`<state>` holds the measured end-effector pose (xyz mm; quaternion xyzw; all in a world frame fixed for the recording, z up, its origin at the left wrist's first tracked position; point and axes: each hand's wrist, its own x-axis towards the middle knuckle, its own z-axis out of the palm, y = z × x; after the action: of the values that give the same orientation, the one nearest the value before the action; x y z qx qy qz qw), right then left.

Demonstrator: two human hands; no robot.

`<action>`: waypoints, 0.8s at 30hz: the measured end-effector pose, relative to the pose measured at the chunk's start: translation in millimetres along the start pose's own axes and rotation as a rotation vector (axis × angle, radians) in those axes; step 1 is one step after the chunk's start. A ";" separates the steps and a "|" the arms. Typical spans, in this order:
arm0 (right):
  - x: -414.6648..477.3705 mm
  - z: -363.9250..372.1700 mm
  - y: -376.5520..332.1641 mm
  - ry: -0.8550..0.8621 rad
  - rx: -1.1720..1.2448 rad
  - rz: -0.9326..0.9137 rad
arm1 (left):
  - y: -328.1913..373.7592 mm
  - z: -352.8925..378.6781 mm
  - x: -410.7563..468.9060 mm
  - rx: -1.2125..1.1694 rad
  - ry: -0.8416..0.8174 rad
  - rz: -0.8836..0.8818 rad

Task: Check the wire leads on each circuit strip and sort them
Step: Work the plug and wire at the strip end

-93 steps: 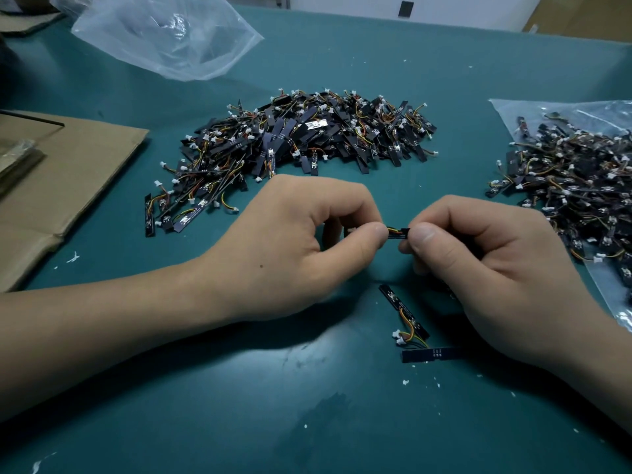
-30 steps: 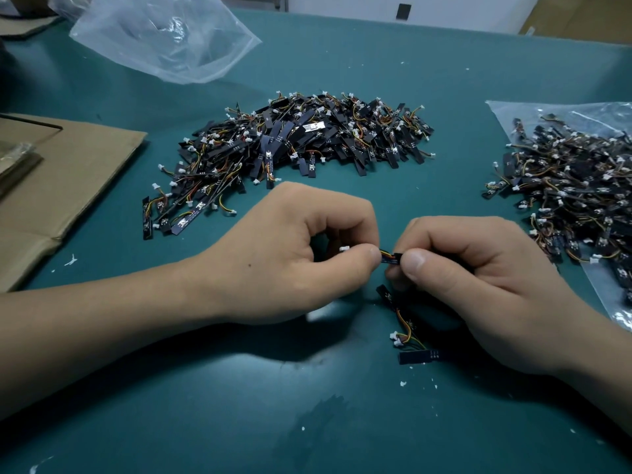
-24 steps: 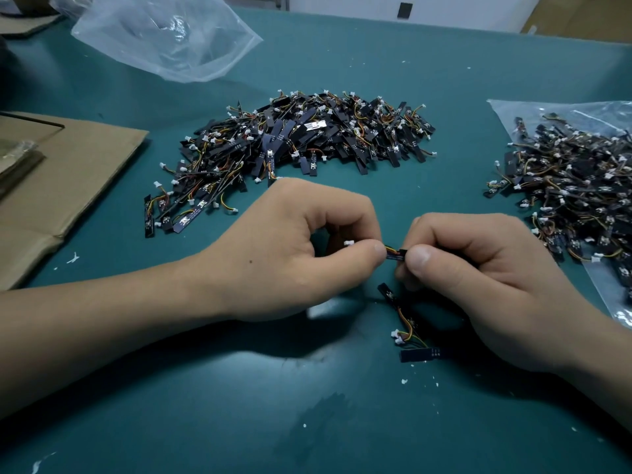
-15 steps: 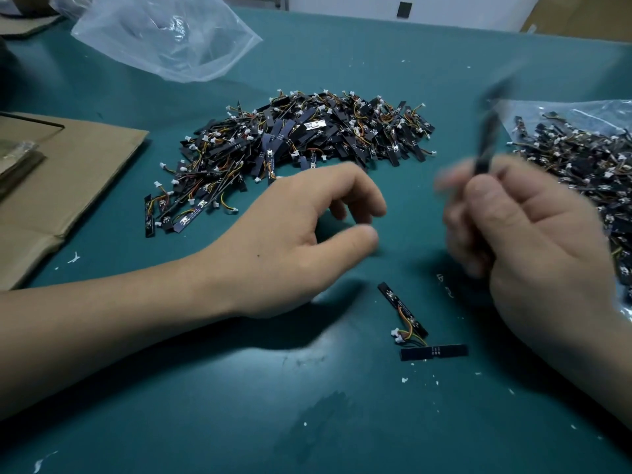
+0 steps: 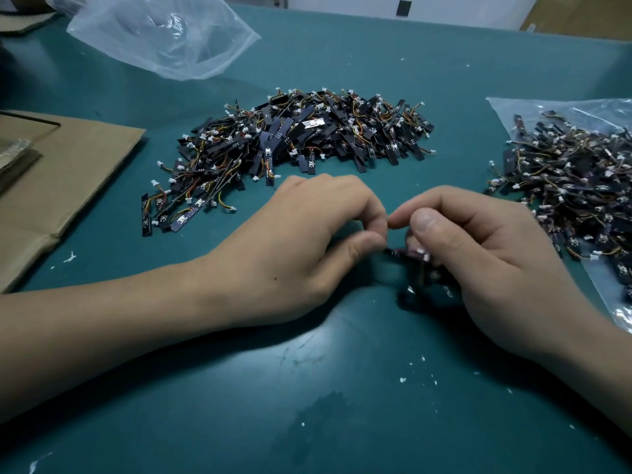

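i am judging the sort as roughly midway. a central heap of circuit strips (image 5: pixel 294 145) is lying on the green table (image 5: pixel 342 405), and a right heap (image 5: pixel 574 200) is lying on a clear bag (image 5: pixel 513 109). i cannot tell which heap is already checked.

my left hand (image 5: pixel 307 241) is curling thumb and forefinger at one end of a blurred circuit strip (image 5: pixel 405 260); i cannot tell whether it is pinching. my right hand (image 5: pixel 485 261) is gripping the other end by the white connector (image 5: pixel 425 255). the strip is sitting between both hands.
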<state>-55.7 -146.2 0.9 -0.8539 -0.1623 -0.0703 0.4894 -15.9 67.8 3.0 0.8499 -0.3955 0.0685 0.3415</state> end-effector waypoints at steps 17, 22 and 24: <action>0.6 -0.6 -2.5 -0.054 0.053 -0.053 | 4.7 -6.5 -2.3 -0.187 0.104 -0.052; -2.3 -1.4 -5.0 -0.058 -0.003 -0.079 | 5.8 -8.3 -3.6 -0.253 0.032 -0.056; -2.9 -0.9 -5.8 -0.071 -0.008 -0.087 | 6.5 -7.9 -3.5 -0.249 0.030 -0.059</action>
<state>-60.3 -144.9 5.3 -0.8499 -0.2163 -0.0616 0.4765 -21.7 72.0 11.0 0.8110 -0.3706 0.0214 0.4523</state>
